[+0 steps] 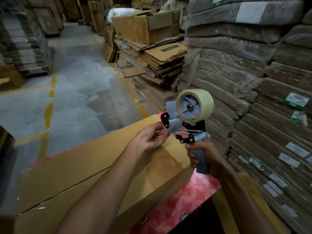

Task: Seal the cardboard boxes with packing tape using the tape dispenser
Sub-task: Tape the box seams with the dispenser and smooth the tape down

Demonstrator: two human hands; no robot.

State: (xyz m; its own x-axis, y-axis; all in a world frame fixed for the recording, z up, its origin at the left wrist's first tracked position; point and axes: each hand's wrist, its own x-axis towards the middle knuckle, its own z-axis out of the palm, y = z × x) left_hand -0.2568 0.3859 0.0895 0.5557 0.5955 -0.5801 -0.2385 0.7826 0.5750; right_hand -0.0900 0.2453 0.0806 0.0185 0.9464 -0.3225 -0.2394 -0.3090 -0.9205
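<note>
Head view: my right hand (pixel 202 157) grips the tape dispenser (pixel 189 119) by its rigid handle, light and top-heavy, above the cardboard box (pixel 76 166). My left hand (pixel 150 139) pinches what looks like the thin, sticky tape end (pixel 166 132) at the roller.

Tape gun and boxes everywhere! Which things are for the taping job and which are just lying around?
For the job: tape dispenser, gripped by the right hand; left hand at its roller; tape roll; cardboard box below.
Lying about: flattened cartons; wrapped bundles; open box behind; pink flowered sheet.
</note>
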